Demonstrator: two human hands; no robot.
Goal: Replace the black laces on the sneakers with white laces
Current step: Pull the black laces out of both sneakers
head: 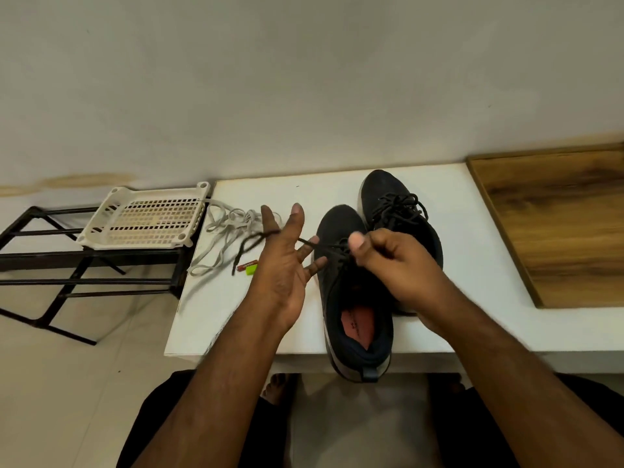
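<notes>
Two black sneakers stand on the white table. The near sneaker points away from me, its red insole showing; the far sneaker lies behind it with its black lace tied. My left hand is spread, palm toward the shoe, and the near shoe's black lace runs across its fingers with the loose end hanging left. My right hand is curled over the near shoe's eyelets and pinches the same lace. White laces lie in a loose heap at the table's left.
A red battery and a small green piece lie on the table under the hanging lace end. A white perforated plastic tray sits on a black metal rack at the left. A wooden board adjoins the table on the right.
</notes>
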